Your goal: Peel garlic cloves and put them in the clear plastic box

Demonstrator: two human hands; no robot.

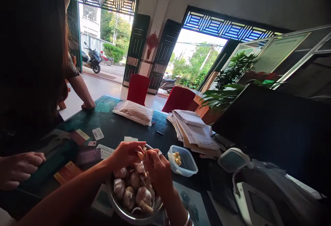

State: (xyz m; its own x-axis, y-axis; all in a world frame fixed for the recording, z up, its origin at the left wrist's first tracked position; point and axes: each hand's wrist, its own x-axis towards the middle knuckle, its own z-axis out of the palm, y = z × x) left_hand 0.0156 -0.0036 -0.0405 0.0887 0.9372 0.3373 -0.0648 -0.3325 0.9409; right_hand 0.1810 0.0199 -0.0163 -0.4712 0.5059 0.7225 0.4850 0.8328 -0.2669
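Above a metal bowl (111,198) of unpeeled garlic bulbs (143,195), my two hands meet. My left hand (126,155) is closed on a pale garlic clove (140,155) at its fingertips. Close against it, my right hand (158,166), with a ring on one finger and a bracelet at the wrist, pinches papery garlic skin (144,148); its fingers partly hide what they grip. Right of the bowl stands a clear plastic container (190,170) with several peeled cloves (177,158) at its left end.
Cards (97,134) and a red-orange packet (67,172) lie left of the bowl. Farther back are a plastic-wrapped bundle (134,112) and a paper stack (192,129). A dark monitor (274,129) stands right. Another person's hand (22,169) rests at the left edge.
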